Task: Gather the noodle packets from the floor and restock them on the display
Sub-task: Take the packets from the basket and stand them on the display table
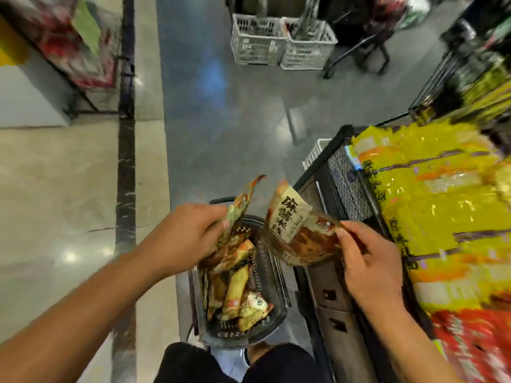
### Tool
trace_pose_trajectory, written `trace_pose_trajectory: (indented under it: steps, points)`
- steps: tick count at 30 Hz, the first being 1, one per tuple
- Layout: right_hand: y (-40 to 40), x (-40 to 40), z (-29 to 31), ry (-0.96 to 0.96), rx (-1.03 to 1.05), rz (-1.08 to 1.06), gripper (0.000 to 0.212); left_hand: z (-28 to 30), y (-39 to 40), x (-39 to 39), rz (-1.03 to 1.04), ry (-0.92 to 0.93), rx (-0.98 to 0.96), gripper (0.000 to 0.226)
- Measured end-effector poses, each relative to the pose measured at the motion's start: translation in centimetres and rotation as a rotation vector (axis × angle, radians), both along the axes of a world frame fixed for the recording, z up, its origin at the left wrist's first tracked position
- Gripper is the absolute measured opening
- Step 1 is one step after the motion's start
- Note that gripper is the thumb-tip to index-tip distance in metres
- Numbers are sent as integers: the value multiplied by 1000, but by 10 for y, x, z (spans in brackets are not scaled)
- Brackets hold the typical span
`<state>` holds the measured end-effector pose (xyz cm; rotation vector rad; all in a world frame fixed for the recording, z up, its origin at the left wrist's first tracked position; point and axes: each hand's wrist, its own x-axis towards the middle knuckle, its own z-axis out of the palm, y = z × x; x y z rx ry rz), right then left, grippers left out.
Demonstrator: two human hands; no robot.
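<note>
Each hand holds a packet: left hand (185, 233), right hand (367, 266). Basket (272, 275) at bottom middle has many left.

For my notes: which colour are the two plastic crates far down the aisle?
White, seen in the head view: the two plastic crates.

Two hands show, left (184, 236) and right (370, 268), each holding one noodle packet (240, 208) (300, 230). One dark basket (272, 275) carries roughly half a dozen more packets (235, 288); blur prevents an exact count. Two white crates (255, 40) (308, 45) stand beyond.
</note>
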<state>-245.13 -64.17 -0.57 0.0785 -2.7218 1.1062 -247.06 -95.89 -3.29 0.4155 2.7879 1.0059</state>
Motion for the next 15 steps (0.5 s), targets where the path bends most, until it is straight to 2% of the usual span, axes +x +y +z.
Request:
trace_pose_trajectory:
  steps: [5,6,8,10,12,15]
  points:
    - [12,13,107,202,-102,-131,12,123,-12,-27,-116,275,-66,29]
    - [14,18,128,234,-110,-136,14,146,-14,-31,-142,324,-85,32]
    - [17,31,166,292,-130,-141,38,191,-13,-37,-189,439,-94,36]
    - [24,46,197,346,-149,-155,49,232,-11,-42,-213,511,-65,27]
    - [29,63,223,401,-159,-183,50,266,-8,-48,-231,545,-18,21]
    - [38,92,252,475,-186,-251,45,308,6,-49,-275,607,47,35]
